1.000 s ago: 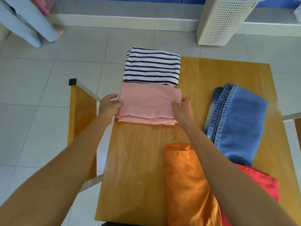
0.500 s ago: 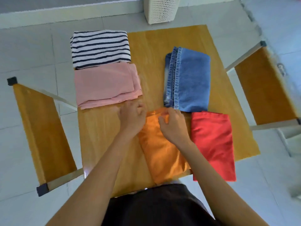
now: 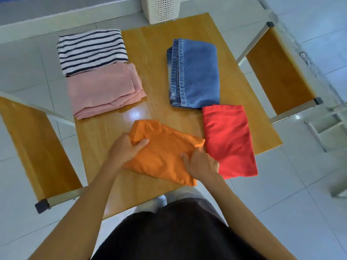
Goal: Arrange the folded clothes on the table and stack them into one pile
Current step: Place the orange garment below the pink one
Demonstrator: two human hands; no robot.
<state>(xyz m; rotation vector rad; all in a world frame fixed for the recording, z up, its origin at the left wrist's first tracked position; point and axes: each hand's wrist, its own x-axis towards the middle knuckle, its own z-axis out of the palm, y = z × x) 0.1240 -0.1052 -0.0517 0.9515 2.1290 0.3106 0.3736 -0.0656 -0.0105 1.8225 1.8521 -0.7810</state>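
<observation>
Both hands have shifted from the top edge of the orange cloth [image 3: 165,154] out to its two sides, and the cloth, which lay lengthwise toward the person, now sits turned and slightly rucked near the front of the bench [image 3: 155,45]. The left hand [image 3: 124,149] is closed on the cloth's upper left corner, thumb on top pinching a bunched fold. The right hand [image 3: 201,163] grips the right edge, fingers curled into the fabric, just beside the red cloth [image 3: 229,139].

The other folded pieces lie apart: a striped top [image 3: 92,50] at the far left with a pink piece [image 3: 105,91] touching its near edge, folded jeans [image 3: 195,72] at the far right, and the red cloth touching the jeans' near corner.

To do this step well, I judge the grip should take in every layer of the fold, not only the top one, so the bundle does not fall open when raised. Keeping both hands level and lifting together would hold the shape; the bunched left corner wants smoothing once the cloth is set down. The heavier jeans would likely make the steadiest base for the pile.

No brand, label or writing can be read on any garment; the white perforated basket [image 3: 161,8] on the floor beyond the bench shows none either.
</observation>
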